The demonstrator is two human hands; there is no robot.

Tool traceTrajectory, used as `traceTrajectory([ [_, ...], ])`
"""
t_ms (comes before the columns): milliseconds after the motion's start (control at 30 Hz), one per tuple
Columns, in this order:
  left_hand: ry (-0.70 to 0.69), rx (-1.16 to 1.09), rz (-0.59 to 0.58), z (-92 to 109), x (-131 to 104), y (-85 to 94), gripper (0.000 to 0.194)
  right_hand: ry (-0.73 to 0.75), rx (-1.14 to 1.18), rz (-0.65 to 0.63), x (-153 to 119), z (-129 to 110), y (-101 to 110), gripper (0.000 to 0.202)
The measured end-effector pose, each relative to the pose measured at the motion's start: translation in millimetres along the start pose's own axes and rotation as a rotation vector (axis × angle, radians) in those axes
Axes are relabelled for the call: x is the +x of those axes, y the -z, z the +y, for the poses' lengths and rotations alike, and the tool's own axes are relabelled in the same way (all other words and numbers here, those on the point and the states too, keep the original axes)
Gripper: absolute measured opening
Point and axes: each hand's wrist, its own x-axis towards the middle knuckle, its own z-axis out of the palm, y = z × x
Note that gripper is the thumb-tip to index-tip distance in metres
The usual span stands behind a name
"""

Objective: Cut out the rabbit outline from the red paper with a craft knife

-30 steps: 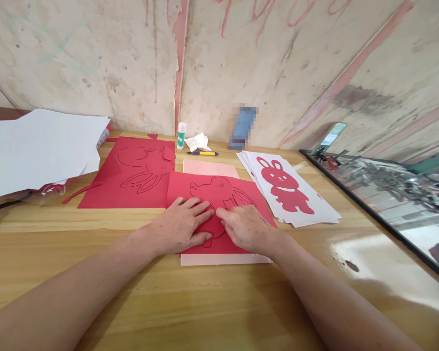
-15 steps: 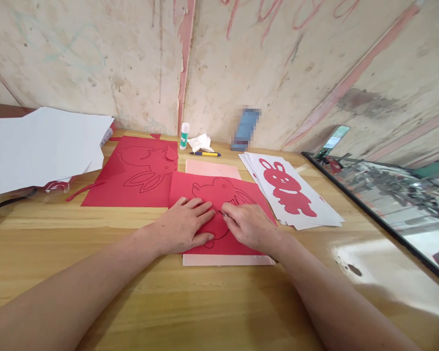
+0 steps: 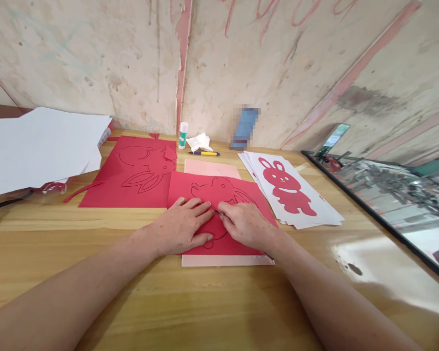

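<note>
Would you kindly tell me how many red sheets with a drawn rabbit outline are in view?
2: the nearer red sheet lies under the left hand and right hand; the farther red sheet lies to its left. More could be hidden beneath.

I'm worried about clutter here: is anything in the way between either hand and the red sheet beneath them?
Nothing visible is. The left hand lies directly on the red sheet; the right hand is at it too, pinching a thin tool. The pen and glue stick are beyond its far edge.
</note>
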Motion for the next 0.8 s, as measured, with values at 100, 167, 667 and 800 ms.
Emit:
traceTrajectory([
  [100,-0.002,-0.008,0.002,0.1,0.0,0.7,0.054,-0.007,-0.002,-0.01,0.6,-0.7,1.0,0.019],
  [167,-0.003,-0.008,0.0,0.1,-0.1,1.5,0.053,-0.008,-0.004,-0.01,0.8,-0.7,1.3,0.02],
  [667,0.002,-0.005,-0.013,0.1,0.7,1.3,0.053,0.001,0.028,-0.005,2.8,1.1,2.8,0.018],
  [800,-0.001,-0.008,-0.007,-0.1,0.9,1.3,0.053,-0.004,0.064,-0.01,5.2,0.9,5.5,0.017],
])
